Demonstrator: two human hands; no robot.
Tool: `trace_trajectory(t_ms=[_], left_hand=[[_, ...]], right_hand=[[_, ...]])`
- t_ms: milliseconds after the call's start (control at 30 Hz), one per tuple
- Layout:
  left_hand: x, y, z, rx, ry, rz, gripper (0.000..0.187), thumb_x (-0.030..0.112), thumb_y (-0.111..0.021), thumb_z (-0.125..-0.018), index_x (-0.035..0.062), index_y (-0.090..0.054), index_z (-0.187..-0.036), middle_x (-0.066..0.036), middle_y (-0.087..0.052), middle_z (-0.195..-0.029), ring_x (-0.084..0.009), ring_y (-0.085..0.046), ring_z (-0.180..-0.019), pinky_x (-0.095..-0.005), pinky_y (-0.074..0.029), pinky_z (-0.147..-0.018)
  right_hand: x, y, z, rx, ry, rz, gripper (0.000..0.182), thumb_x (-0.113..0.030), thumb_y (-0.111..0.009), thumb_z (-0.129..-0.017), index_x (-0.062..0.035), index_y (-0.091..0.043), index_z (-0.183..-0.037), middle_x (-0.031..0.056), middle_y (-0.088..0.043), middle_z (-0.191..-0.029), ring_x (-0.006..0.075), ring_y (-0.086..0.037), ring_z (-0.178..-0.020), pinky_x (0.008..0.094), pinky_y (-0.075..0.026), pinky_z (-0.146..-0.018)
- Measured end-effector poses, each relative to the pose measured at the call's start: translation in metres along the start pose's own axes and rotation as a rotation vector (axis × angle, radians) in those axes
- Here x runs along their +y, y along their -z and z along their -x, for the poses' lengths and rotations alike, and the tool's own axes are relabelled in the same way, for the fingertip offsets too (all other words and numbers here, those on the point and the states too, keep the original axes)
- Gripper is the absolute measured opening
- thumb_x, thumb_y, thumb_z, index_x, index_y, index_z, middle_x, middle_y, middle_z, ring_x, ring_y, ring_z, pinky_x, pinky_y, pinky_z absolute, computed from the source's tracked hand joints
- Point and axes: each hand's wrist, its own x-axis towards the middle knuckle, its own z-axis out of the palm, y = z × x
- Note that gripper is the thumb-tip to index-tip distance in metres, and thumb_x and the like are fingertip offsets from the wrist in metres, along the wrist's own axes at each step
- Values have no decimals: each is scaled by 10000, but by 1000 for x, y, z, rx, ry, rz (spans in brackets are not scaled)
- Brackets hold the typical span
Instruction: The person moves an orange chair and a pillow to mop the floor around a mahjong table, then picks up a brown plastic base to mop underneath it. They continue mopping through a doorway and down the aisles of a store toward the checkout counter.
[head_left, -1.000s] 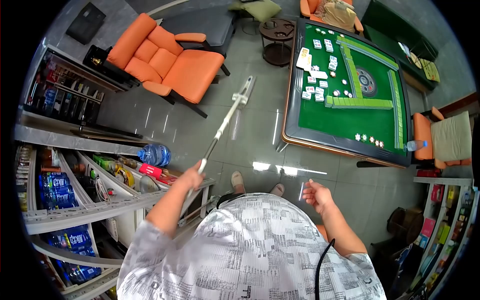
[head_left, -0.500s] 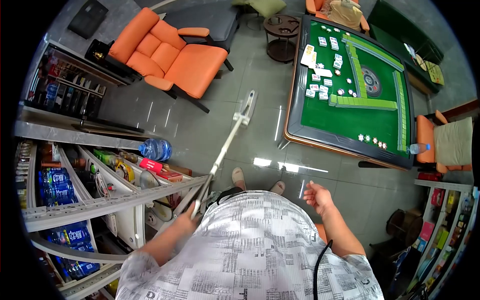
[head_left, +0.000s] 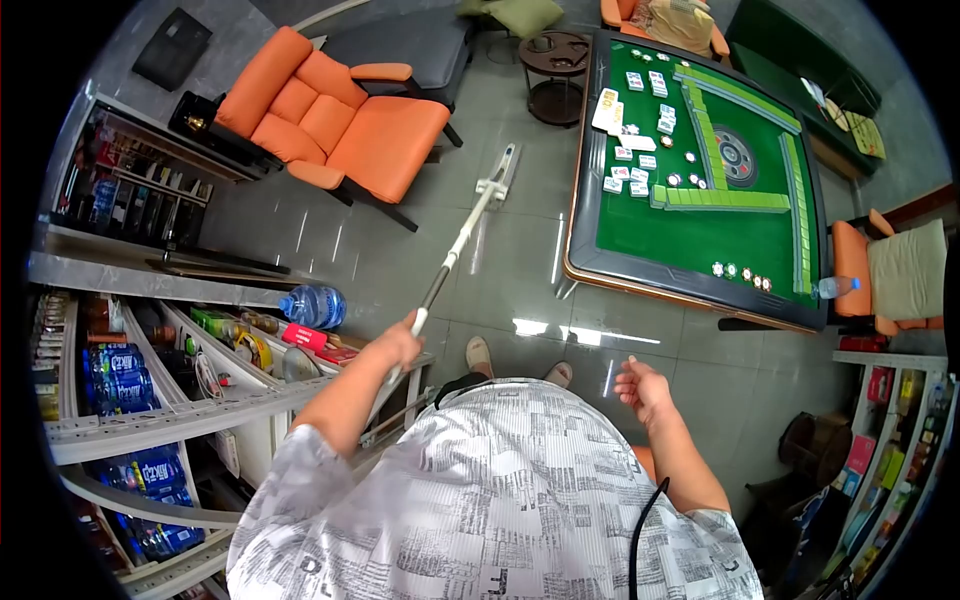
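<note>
My left hand [head_left: 400, 345] is wrapped round the handle of a flat mop [head_left: 460, 240], near its lower end in view. The pole is white with a grey section and slants up and away to the right. Its narrow flat head [head_left: 508, 172] rests on the tiled floor between the orange armchair and the game table. My right hand [head_left: 642, 390] hangs over the floor at my right side, fingers loosely bent and apart, with nothing visible in it.
An orange armchair [head_left: 340, 120] stands at the upper left. At the right is a mahjong table [head_left: 690, 240] with tiles and chips. Shelves [head_left: 200, 420] with bottles are close on my left, beside a big water jug [head_left: 312, 306]. A small round table [head_left: 555, 55] stands farther off.
My left hand has moved forward and up, away from my body, with the mop. The mop head has slid a little farther away. My right hand has barely moved.
</note>
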Motion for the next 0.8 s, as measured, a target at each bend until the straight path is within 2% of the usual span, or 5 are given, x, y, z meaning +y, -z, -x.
trace_trajectory(t_ms=[133,267,433,500,800], left_hand=[[19,-6,-23,-13,8,-28,847,249,-609,-1029,174,-124,-1719,-264,-759,-1133,-347,-778,-780,-438,-620,-806],[-56,-43,21,-2,-13,-143,860,266,-627,-1021,194,-128,-1717,-297,-713,-1249,-393,-750,-1035,-442,-583,-951],[-134,-83,178,-52,47,-79,825,322,-652,-1022,219,-197,-1703,-321,-670,-1309,-464,-686,-1161,-498,-525,-1027],[-282,-172,159,-81,-150,34,981,396,-759,-962,165,-173,-1713,-306,-646,-1394,-402,-646,-1295,-356,-497,-1031],[-145,-105,210,2,-37,218,740,321,-680,-1019,210,-343,-1669,-246,-723,-1236,-366,-720,-1054,-419,-560,-939]], right_hand=[[1,6,11,13,6,0,300,-347,-616,-1083,-52,-656,-1126,64,-696,-830,171,-678,-635,288,-521,-529],[16,18,7,12,-32,18,299,-346,-612,-1086,-53,-655,-1124,66,-694,-838,171,-676,-633,291,-524,-531],[24,27,-11,20,-70,33,296,-345,-612,-1086,-56,-655,-1135,68,-691,-838,177,-671,-641,299,-524,-541],[23,26,-16,28,-83,54,297,-344,-609,-1086,-55,-650,-1139,70,-680,-825,189,-661,-656,311,-517,-553],[7,19,-12,43,-43,68,301,-341,-628,-1077,-47,-654,-1135,78,-697,-850,172,-672,-631,292,-526,-521]])
